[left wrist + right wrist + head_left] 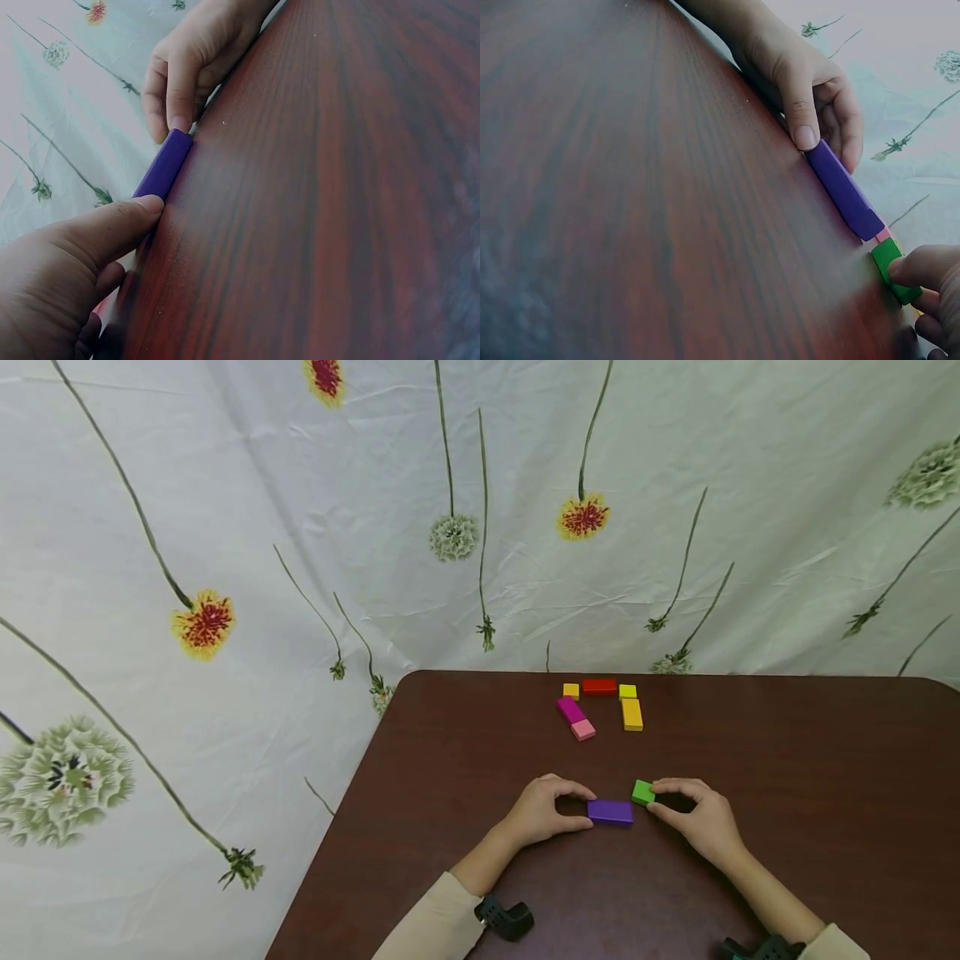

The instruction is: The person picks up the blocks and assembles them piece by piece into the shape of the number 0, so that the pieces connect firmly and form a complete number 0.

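A purple block [610, 812] lies flat on the dark wooden table, its long side running left to right. My left hand [546, 810] pinches its left end between thumb and fingers, as the left wrist view also shows. Just beyond the purple block's right end sits a small green block [642, 792], slightly turned. My right hand [701, 818] pinches this green block [892, 271] between thumb and fingers. In the head view the two blocks are close, the green one a little farther back; whether their corners touch I cannot tell.
Farther back on the table [465, 752] lie a red block [599, 687], an orange block [571, 691], a magenta block [571, 710], a pink block [583, 729], a yellow block [627, 692] and a larger yellow-orange block [632, 714]. A flowered cloth [375, 510] hangs behind the table.
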`<action>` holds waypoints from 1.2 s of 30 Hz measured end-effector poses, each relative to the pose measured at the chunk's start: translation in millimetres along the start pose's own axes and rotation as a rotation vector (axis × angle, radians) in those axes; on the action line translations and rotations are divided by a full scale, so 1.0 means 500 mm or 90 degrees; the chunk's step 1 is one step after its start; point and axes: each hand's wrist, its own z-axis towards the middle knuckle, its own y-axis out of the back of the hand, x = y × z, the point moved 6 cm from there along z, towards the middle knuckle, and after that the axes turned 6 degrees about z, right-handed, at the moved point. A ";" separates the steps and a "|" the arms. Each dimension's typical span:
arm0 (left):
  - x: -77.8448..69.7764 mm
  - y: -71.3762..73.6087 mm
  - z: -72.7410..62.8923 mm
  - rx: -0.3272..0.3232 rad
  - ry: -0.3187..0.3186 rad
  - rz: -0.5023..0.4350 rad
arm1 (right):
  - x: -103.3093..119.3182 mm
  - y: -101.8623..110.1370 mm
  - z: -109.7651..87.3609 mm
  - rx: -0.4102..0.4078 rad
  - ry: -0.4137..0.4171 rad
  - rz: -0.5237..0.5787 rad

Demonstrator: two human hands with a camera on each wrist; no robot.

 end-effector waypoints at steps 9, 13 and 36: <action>0.000 0.001 -0.002 -0.004 0.000 -0.001 | 0.004 -0.009 -0.003 0.013 0.042 -0.012; 0.002 0.000 -0.001 -0.002 -0.001 0.001 | 0.002 -0.011 -0.003 0.021 0.040 -0.011; -0.002 0.003 -0.002 0.000 0.004 -0.011 | 0.006 -0.012 -0.004 0.031 0.058 0.007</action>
